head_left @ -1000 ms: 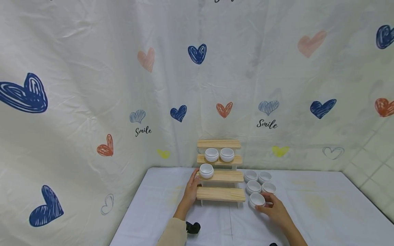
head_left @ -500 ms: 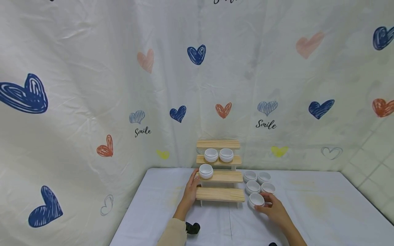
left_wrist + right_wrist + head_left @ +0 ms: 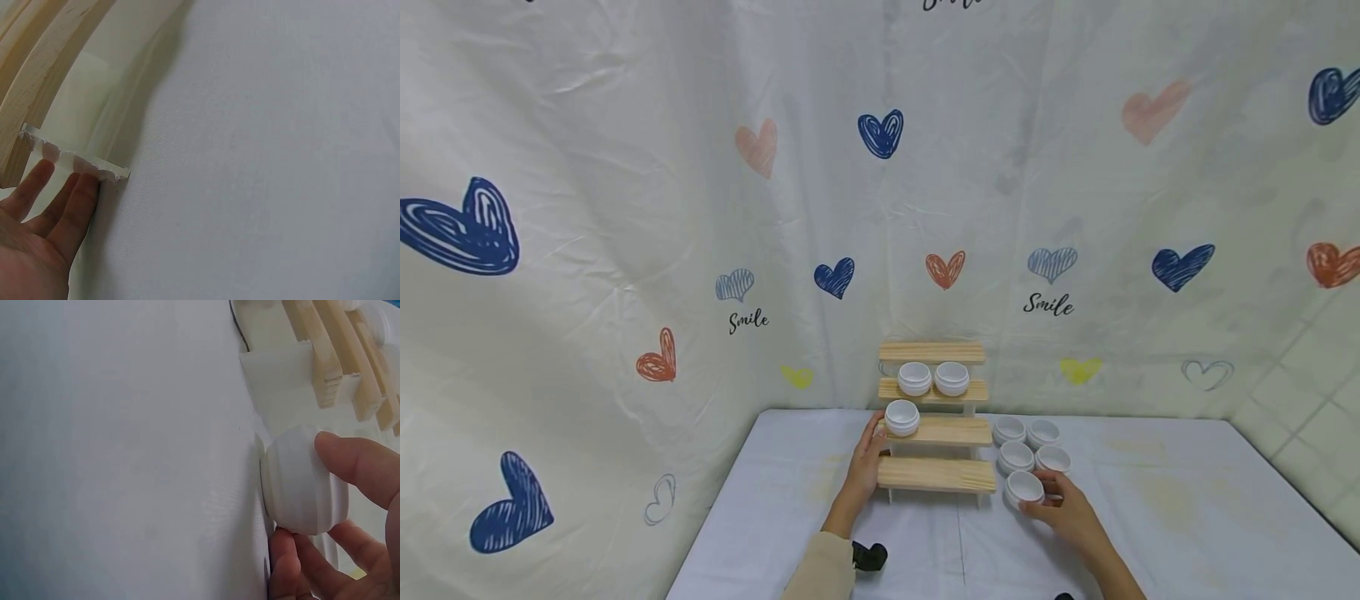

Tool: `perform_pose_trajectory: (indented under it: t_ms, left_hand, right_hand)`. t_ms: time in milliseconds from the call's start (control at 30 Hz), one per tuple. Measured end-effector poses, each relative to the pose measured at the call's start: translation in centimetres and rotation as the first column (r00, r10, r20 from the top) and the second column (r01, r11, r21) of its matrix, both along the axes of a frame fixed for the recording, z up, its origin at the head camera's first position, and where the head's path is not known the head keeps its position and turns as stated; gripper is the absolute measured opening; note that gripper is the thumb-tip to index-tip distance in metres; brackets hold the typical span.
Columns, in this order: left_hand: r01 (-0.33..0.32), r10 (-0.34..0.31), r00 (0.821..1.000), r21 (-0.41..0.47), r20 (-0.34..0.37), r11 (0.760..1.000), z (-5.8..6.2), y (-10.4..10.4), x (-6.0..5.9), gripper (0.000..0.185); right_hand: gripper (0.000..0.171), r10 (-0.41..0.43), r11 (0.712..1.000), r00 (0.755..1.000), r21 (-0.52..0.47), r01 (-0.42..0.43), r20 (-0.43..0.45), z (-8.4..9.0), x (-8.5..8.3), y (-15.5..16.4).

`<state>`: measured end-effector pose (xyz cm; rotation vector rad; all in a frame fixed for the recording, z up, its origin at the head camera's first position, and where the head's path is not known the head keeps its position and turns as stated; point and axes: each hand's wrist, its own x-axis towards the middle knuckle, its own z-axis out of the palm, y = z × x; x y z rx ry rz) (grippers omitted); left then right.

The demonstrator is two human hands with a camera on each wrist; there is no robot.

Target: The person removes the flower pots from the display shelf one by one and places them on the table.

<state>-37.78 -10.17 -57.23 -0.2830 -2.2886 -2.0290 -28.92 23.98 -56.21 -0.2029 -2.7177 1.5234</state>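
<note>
Three white jars on wooden tiered shelf; five left on table. Right hand pinches nearest jar, unlifted. Left hand, fingers straight, steadies shelf's left side.

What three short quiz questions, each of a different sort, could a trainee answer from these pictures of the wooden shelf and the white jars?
1. True or false: the right hand pinches the nearest white jar on the table.
2. How many white jars stand on the wooden shelf? A) two B) three C) five
3. Fill in: the left hand rests against the shelf's ____ side.

Key
1. True: in the right wrist view, thumb and fingers hold it from both sides.
2. B: two on the upper step, one on the step below.
3. Left.
</note>
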Motion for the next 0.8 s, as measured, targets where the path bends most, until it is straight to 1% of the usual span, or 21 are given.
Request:
perform_pose_trajectory:
  t_ms: [233, 400, 533, 567, 633, 767, 800]
  left_hand:
    - [-0.020, 0.020, 1.000, -0.021, -0.008, 1.000, -0.2, -0.1, -0.2, 0.052]
    - [-0.020, 0.020, 1.000, -0.019, 0.000, 1.000, -0.2, -0.2, -0.3, 0.052]
    - [-0.022, 0.022, 1.000, -0.005, -0.008, 1.000, -0.2, -0.2, -0.2, 0.049]
    - [-0.015, 0.015, 1.000, 0.005, 0.001, 1.000, 0.3, -0.2, 0.0, 0.048]
    - [-0.010, 0.011, 1.000, 0.011, -0.004, 1.000, 0.3, -0.2, 0.0, 0.047]
    - [0.009, -0.009, 1.000, 0.018, 0.012, 1.000, 0.1, -0.2, 0.0, 0.047]
    - [0.002, -0.002, 1.000, 0.012, 0.008, 1.000, -0.3, -0.2, -0.3, 0.047]
  right_hand:
    - [0.078, 0.004, 1.000, 1.000, -0.016, -0.004, 0.008, -0.1, 0.2, 0.0]
    - [0.075, 0.000, 0.999, 1.000, -0.035, 0.001, 0.017, 0.6, 0.8, 0.0]
    - [0.072, -0.021, 1.000, 1.000, -0.003, 0.021, 0.021, 1.8, 1.2, -0.2]
    - [0.072, -0.027, 1.000, 1.000, 0.006, 0.027, 0.015, 2.2, 1.1, -0.3]
    - [0.069, -0.043, 0.999, 0.999, 0.012, 0.043, 0.001, 3.0, 1.1, -0.7]
    - [0.063, -0.053, 0.998, 0.998, -0.020, 0.052, -0.033, 5.0, 0.8, -2.4]
    - [0.060, -0.050, 0.998, 0.998, -0.032, 0.048, -0.046, 5.5, 0.7, -3.0]
